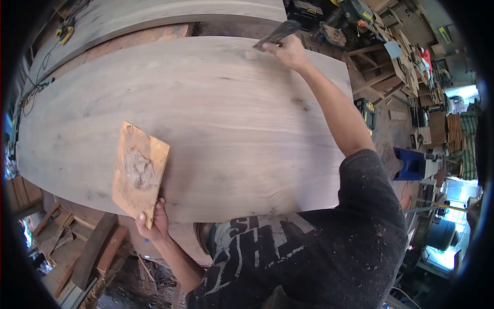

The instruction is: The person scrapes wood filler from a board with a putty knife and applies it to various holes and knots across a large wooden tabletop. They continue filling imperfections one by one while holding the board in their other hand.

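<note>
My left hand (pixel 155 220) grips the lower edge of a small wooden board (pixel 129 193), holding it tilted above the large wooden slab. A mound of greyish-brown putty (pixel 139 169) sits on that board. At the slab's far edge, my right hand (pixel 289 53) is closed around a dark putty knife (pixel 278 34). Its blade end points down toward the slab (pixel 206 118), beside a small pale patch (pixel 250 55) on the wood. The slab has dark knots and a dusty, pale grain.
Another slab (pixel 154 15) lies beyond this one, with a yellow-and-black power sander (pixel 65 32) and its cord at the left. Wood offcuts (pixel 77 247) are piled at lower left. Toolboxes (pixel 366 114) and a blue bin (pixel 409 164) stand on the right.
</note>
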`<state>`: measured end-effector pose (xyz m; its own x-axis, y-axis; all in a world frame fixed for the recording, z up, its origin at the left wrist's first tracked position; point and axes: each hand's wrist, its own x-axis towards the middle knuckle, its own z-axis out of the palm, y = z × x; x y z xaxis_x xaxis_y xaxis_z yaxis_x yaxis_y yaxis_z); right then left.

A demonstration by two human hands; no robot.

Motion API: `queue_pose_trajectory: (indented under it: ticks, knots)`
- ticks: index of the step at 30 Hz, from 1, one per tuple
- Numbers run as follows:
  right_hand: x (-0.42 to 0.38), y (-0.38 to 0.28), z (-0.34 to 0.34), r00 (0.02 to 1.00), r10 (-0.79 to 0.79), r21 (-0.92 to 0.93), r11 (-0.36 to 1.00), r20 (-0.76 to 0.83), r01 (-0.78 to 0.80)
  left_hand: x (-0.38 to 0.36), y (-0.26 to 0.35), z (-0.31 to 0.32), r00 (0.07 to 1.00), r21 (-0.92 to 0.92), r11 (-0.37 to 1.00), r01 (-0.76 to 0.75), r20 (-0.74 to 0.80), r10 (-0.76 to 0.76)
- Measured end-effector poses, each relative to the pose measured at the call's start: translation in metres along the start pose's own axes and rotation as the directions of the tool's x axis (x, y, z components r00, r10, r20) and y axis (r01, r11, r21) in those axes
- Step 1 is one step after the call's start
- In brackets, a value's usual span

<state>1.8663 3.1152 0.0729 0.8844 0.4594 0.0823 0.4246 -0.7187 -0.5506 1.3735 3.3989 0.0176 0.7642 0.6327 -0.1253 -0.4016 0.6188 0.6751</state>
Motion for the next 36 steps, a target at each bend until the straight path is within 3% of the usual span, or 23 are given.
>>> queue_pose_trajectory:
  ticks: [1, 2, 3, 5, 6, 8, 16, 21, 25, 27, 28, 29, 30, 31, 32, 35, 36]
  knots:
    - [0.004, 0.000, 0.002, 0.987, 0.135, 0.223, 0.968, -0.083, -0.113, 0.001, -0.001, -0.001, 1.000, -0.005, 1.000, -0.006, 0.018, 0.006]
    - [-0.001, -0.007, -0.002, 0.965, 0.258, 0.327, 0.917, -0.048, -0.229, 0.001, -0.001, -0.001, 0.999, -0.005, 1.000, -0.008, 0.039, 0.008]
    - [0.002, 0.002, 0.003, 0.965, 0.258, 0.329, 0.916, -0.046, -0.230, 0.001, -0.001, -0.001, 0.999, -0.003, 1.000, -0.009, 0.037, 0.009]
    - [0.013, 0.024, 0.015, 0.813, 0.552, 0.715, 0.491, 0.187, -0.498, 0.001, -0.002, -0.001, 0.999, -0.021, 1.000, -0.003, 0.049, 0.004]
    - [0.014, 0.028, 0.019, 0.787, 0.585, 0.758, 0.418, 0.197, -0.501, 0.001, -0.001, -0.003, 0.999, -0.024, 1.000, -0.002, 0.045, 0.003]
    - [0.017, 0.023, 0.022, 0.794, 0.572, 0.752, 0.428, 0.204, -0.501, 0.002, 0.002, -0.005, 1.000, -0.010, 1.000, 0.019, -0.012, -0.019]
    - [0.018, 0.002, 0.032, 0.785, 0.592, 0.671, 0.508, 0.184, -0.540, 0.001, 0.001, -0.006, 1.000, -0.023, 1.000, 0.021, 0.016, -0.021]
    - [0.014, -0.011, 0.035, 0.848, 0.503, 0.570, 0.653, 0.167, -0.499, 0.001, 0.001, -0.002, 1.000, -0.014, 1.000, 0.026, 0.017, -0.026]
    - [0.022, -0.014, 0.029, 0.883, 0.421, 0.605, 0.653, 0.210, -0.455, 0.002, 0.001, 0.000, 0.999, -0.001, 1.000, 0.021, 0.028, -0.021]
    - [0.044, -0.002, 0.016, 0.924, 0.360, 0.719, 0.609, 0.126, -0.335, 0.001, 0.000, 0.001, 1.000, -0.010, 1.000, -0.003, 0.007, 0.004]
    - [0.058, 0.018, 0.015, 0.941, 0.283, 0.621, 0.707, 0.188, -0.337, 0.001, -0.001, 0.001, 1.000, -0.014, 1.000, -0.007, 0.002, 0.007]
    - [0.062, 0.024, 0.021, 0.940, 0.280, 0.620, 0.708, 0.195, -0.340, 0.000, -0.001, 0.001, 1.000, -0.018, 1.000, -0.005, -0.002, 0.005]
    - [0.064, 0.027, 0.024, 0.996, 0.072, 0.397, 0.913, 0.059, -0.090, 0.000, -0.002, 0.000, 1.000, -0.020, 1.000, -0.005, -0.006, 0.005]
    - [0.066, 0.030, 0.027, 0.985, -0.173, 0.111, 0.979, -0.011, 0.173, 0.000, -0.002, 0.000, 1.000, -0.017, 1.000, -0.004, 0.000, 0.004]
    - [0.043, -0.015, -0.002, 0.990, 0.006, -0.083, 0.997, 0.139, 0.006, 0.000, -0.002, 0.000, 1.000, -0.015, 1.000, -0.004, 0.006, 0.004]
    - [0.038, -0.003, 0.011, 0.982, -0.137, -0.154, 0.976, 0.130, 0.156, 0.000, -0.003, 0.002, 1.000, -0.022, 1.000, -0.018, -0.005, 0.018]
    - [0.033, 0.003, 0.015, 0.971, -0.218, -0.072, 0.972, 0.096, 0.225, -0.001, -0.002, 0.002, 1.000, -0.021, 1.000, -0.014, -0.008, 0.014]
